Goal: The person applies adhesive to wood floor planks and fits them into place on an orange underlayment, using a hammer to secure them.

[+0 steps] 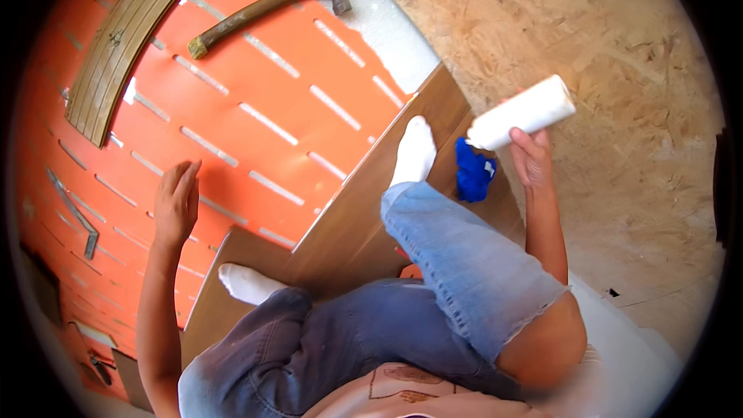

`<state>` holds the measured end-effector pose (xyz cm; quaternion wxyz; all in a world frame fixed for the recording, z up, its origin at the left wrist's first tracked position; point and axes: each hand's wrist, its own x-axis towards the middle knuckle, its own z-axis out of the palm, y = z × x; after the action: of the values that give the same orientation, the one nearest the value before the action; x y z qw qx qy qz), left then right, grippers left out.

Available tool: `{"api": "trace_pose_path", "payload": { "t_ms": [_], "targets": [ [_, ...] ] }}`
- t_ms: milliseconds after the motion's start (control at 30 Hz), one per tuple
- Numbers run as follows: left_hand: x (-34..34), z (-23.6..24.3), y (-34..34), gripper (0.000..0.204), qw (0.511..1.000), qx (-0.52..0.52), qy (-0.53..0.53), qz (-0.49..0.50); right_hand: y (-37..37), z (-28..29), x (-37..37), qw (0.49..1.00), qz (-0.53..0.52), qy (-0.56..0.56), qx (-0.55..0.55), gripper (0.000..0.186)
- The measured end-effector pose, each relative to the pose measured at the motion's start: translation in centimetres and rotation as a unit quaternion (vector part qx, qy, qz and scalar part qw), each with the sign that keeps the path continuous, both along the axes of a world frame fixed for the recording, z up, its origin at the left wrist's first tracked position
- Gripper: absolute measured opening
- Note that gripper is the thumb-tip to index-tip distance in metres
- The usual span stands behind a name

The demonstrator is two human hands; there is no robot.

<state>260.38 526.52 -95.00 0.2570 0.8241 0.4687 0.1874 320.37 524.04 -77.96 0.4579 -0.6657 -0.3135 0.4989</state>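
While the person kneels on a brown laminate plank (364,209), the right hand (531,156), at about two o'clock from the raised knee, is closed around a white tube (523,112) held tilted above a blue cloth (473,171). The left hand (176,201), at nine o'clock, rests flat with fingers spread on the orange underlay (255,93). A hammer (271,4) lies at twelve o'clock beside a curved wooden strip (128,35).
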Motion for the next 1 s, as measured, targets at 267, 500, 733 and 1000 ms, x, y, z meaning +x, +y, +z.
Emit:
{"api": "trace_pose_path", "payload": {
  "t_ms": [267,500,733,1000],
  "targets": [
    [1.5,0.7,-4.6,0.037,0.997,-0.061,-0.034,-0.02,11.4,-5.9,-3.9,0.964,0.19,-0.178,-0.054,0.057],
    [0.4,1.0,-7.4,0.042,0.997,-0.068,-0.048,0.004,13.3,-10.7,-3.3,0.933,0.234,-0.271,-0.041,0.053],
    [-0.1,1.2,-7.8,0.044,0.996,-0.066,-0.05,0.024,13.9,-11.1,-3.4,0.927,0.246,-0.272,-0.073,0.05],
    [-1.0,1.8,-7.6,0.043,0.996,-0.081,-0.024,0.036,14.8,-11.3,-3.6,0.875,0.286,-0.39,-0.025,0.055]
  ]
}}
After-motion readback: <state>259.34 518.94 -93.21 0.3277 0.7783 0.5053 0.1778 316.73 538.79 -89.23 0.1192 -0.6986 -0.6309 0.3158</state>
